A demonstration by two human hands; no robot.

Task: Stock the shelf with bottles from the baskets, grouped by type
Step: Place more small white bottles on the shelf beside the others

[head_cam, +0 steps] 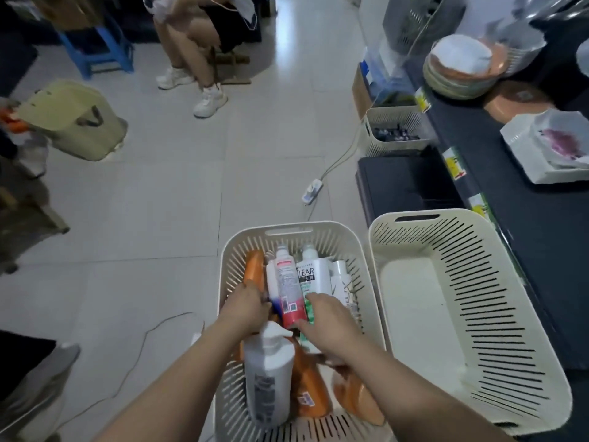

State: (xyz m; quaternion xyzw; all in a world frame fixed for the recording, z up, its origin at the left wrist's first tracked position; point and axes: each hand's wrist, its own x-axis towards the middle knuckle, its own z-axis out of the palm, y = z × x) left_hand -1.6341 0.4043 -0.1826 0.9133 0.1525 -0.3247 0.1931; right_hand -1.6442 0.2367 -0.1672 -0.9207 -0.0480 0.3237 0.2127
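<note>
Left hand [245, 309] and right hand [328, 317] curl fingers, seemingly round the red-labelled bottle [288, 282] in the basket [288, 226].

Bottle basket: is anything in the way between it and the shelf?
Yes. The empty cream basket sits between the bottle basket and the dark shelf on the right, so bottles would likely go over or around it. Nothing blocks the left hand or right hand: both are in among the bottles.
</note>
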